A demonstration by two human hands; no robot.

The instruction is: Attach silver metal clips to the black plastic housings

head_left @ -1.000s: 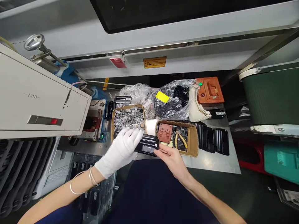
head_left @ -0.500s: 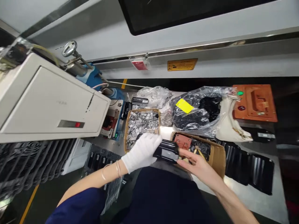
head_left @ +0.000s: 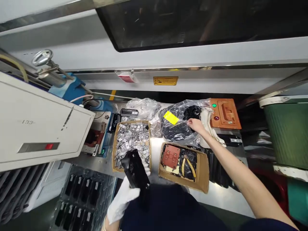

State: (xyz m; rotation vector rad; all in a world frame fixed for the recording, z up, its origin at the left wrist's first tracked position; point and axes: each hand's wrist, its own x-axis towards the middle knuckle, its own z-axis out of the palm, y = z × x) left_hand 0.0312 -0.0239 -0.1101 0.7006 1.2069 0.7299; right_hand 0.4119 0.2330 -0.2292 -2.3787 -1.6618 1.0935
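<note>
the left hand [head_left: 123,199] is clamped on a black case [head_left: 136,170], held tilted over a tray [head_left: 113,147] of clips [head_left: 132,139]; the right hand [head_left: 196,125] touches a bag [head_left: 174,133], grip unclear. a loose hold could drop the case, scattering clips.

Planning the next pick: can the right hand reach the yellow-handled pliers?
Probably yes: the right hand is at the black plastic bag, just past the cardboard tray, and nothing covers the yellow-handled pliers.
</note>
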